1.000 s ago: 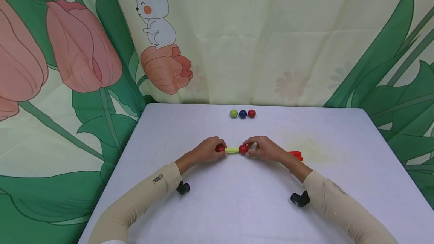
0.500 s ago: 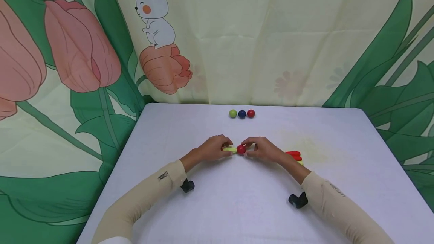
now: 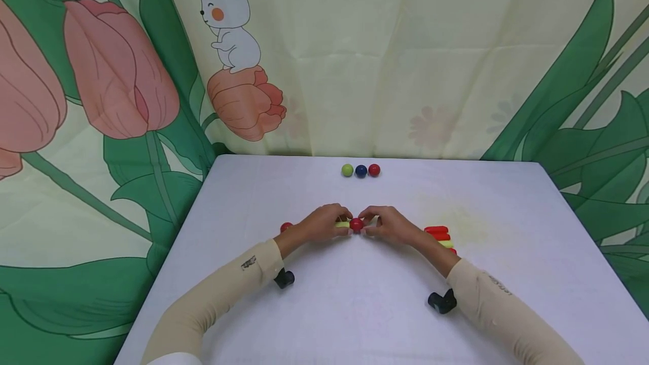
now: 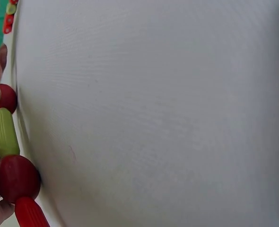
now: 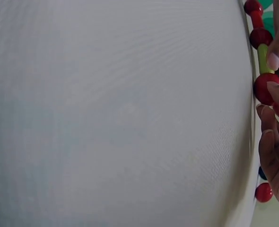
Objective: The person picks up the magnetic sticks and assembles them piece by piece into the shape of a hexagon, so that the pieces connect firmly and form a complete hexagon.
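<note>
Red balls and ridged sticks form a straight joined chain on the table. In the right wrist view a red end ball [image 5: 253, 6], a red stick [image 5: 257, 20], a middle red ball [image 5: 261, 38], a yellow-green stick [image 5: 264, 59] and a near red ball [image 5: 267, 89] run in line. My left hand [image 3: 327, 222] pinches the yellow-green stick [image 3: 342, 224] close to the near ball. My right hand [image 3: 391, 223] holds that ball [image 3: 356, 225] between thumb and fingers. Behind my left hand, the red end ball [image 3: 286, 226] shows in the head view; the middle ball is hidden there.
A green ball [image 3: 347, 170], a blue ball [image 3: 361, 171] and a red ball [image 3: 374, 169] stand in a row near the far edge of the white table [image 3: 253, 185]. Several red and yellow-green sticks [image 3: 438, 236] lie beside my right forearm.
My left hand has shifted right from the middle red ball onto the yellow-green stick, closer to my right hand. The red end ball has come into view behind it. My right hand keeps its ball.
</note>
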The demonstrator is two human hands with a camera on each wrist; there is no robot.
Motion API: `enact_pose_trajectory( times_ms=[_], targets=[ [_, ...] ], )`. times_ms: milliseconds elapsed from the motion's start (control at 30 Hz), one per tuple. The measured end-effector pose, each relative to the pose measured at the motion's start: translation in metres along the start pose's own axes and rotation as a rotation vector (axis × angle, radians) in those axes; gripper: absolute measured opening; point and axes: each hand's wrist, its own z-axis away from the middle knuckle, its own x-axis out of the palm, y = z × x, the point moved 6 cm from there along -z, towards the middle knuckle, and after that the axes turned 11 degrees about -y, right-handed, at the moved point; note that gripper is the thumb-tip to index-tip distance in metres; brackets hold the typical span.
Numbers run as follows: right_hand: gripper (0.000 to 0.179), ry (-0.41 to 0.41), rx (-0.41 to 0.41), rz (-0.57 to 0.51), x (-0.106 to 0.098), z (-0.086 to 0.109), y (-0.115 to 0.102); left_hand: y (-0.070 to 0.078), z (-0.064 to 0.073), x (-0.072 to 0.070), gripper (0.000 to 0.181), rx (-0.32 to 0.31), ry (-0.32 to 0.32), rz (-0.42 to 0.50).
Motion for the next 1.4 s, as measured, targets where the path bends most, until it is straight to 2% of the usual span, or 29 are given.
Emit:
enact_pose_trajectory(
  times_ms=[367,567,733,967,1233,1400],
  targets=[
    [0.035,0.008,-0.017,0.002,0.003,-0.002,-0.003,0.002,-0.001,0.003,0.044,-0.008,-0.004,0.002],
    [0.037,0.006,0.005,-0.014,-0.003,0.007,0.000,0.001,-0.001,0.004,0.043,-0.012,-0.002,0.014],
    [0.039,0.048,0.060,-0.044,-0.019,0.023,0.013,0.002,0.000,0.004,0.043,-0.014,0.000,0.013],
    [0.039,0.090,0.120,-0.008,-0.045,0.053,0.036,0.001,0.002,0.005,0.042,-0.008,0.011,0.005],
    [0.029,0.070,0.225,0.015,-0.064,0.093,0.065,-0.002,0.003,0.005,0.042,-0.006,0.013,0.021],
    [0.026,0.079,0.232,0.039,-0.073,0.111,0.076,-0.001,0.003,0.005,0.042,-0.003,0.013,0.015]
  ],
)
